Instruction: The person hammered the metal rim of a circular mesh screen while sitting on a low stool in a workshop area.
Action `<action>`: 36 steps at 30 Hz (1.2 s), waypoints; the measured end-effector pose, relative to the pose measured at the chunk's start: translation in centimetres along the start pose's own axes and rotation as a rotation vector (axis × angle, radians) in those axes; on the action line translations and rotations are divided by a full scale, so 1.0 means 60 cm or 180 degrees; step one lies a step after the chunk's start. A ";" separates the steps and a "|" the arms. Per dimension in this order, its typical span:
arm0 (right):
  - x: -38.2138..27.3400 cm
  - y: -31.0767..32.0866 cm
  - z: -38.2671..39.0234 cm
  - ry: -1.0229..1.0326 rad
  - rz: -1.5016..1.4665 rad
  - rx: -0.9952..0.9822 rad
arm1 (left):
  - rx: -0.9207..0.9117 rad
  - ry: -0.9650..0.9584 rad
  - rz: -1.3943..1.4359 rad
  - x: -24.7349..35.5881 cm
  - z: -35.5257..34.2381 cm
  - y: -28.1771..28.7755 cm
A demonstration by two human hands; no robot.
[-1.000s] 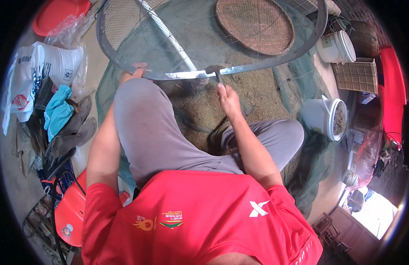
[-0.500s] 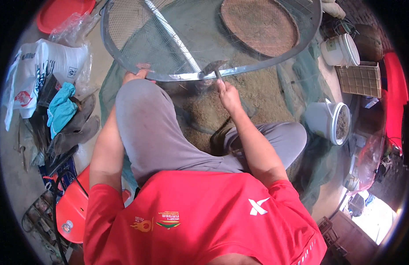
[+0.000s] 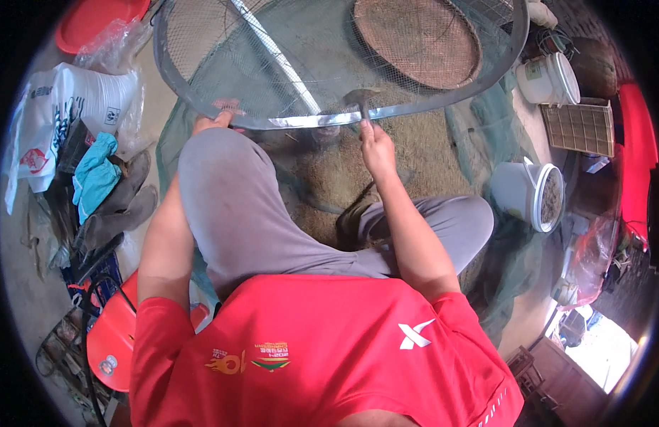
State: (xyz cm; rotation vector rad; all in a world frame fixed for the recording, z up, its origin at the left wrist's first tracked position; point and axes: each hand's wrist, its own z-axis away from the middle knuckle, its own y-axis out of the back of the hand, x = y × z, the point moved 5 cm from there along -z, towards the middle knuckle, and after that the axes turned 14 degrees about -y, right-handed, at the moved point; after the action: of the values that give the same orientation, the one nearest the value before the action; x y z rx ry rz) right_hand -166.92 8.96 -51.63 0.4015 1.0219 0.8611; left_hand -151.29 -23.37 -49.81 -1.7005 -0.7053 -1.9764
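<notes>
A large round mesh sieve (image 3: 329, 120) with a grey rim stands tilted before my knees, a pale bar running across its mesh. My left hand (image 3: 214, 122) is closed round the rim at its near left, beside my raised knee, some fingers showing through the mesh. In my right hand (image 3: 377, 151) is a hammer (image 3: 362, 98), gripped by its handle. The hammer's dark head lies over the shiny silver strip on the near rim. Whether it touches the rim, I cannot tell.
Behind the sieve lies a round woven tray (image 3: 418, 39). Green netting (image 3: 496, 135) spreads under brownish loose material. At the right are a white bucket (image 3: 514, 192), another white bucket (image 3: 546, 78) and a crate (image 3: 578, 128). A white sack (image 3: 77, 99) and turquoise cloth (image 3: 96, 174) lie left.
My right hand and the hammer have moved a little to the right along the rim. The sieve has shifted slightly, and my left hand still holds it.
</notes>
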 end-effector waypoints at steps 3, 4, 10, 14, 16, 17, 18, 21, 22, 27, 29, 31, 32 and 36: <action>-0.042 0.040 0.057 0.0369 -0.1060 0.0043 | 0.0273 0.0299 0.0278 0.015 0.019 0.005; -0.037 0.033 0.065 0.0341 -0.1055 0.0023 | 0.0275 0.0331 0.0264 0.018 0.027 0.006; 0.041 -0.050 0.022 0.0287 0.0483 0.0448 | 0.0187 0.0142 0.0172 0.029 0.016 -0.005; 0.029 -0.049 0.003 0.0130 -0.0385 -0.0188 | 0.0034 0.0054 -0.0120 -0.009 0.007 0.017; 0.036 -0.038 0.000 -0.0033 -0.0364 -0.0286 | 0.0083 -0.0080 -0.0178 -0.022 -0.006 0.034; 0.031 -0.025 0.014 0.0129 -0.0727 -0.0197 | 0.0098 0.0056 -0.0237 -0.026 -0.002 0.037; 0.026 -0.013 0.024 0.0291 -0.1090 -0.0107 | 0.0111 0.0193 -0.0298 -0.031 0.001 0.039; -0.063 0.043 0.066 0.0970 -0.1598 -0.0010 | 0.0494 0.0134 -0.0350 -0.025 0.015 0.051; -0.078 0.060 0.073 0.1216 -0.1538 0.0131 | 0.0492 0.0146 -0.0350 -0.015 0.017 0.047; 0.013 -0.020 0.036 0.0112 0.0095 0.0272 | 0.0524 0.0078 -0.0597 -0.027 0.007 0.051; 0.018 -0.030 0.016 0.0013 0.0400 0.0090 | 0.0462 -0.0300 -0.0762 -0.011 0.001 0.037; 0.011 -0.023 0.009 0.0077 0.0401 0.0032 | 0.0355 -0.0698 -0.0802 -0.003 -0.003 0.031; -0.003 -0.015 0.024 0.0115 0.0066 -0.0055 | 0.0398 -0.0639 -0.0749 -0.014 -0.003 0.043; -0.079 0.036 0.082 0.0986 -0.0885 0.0278 | 0.0390 -0.0191 -0.0105 0.028 0.021 0.029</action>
State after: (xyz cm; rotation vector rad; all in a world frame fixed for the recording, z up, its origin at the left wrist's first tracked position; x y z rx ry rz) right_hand -164.75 7.00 -45.08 0.1943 1.3697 0.6398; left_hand -149.51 -23.91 -47.83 -1.6911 -0.8628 -1.8698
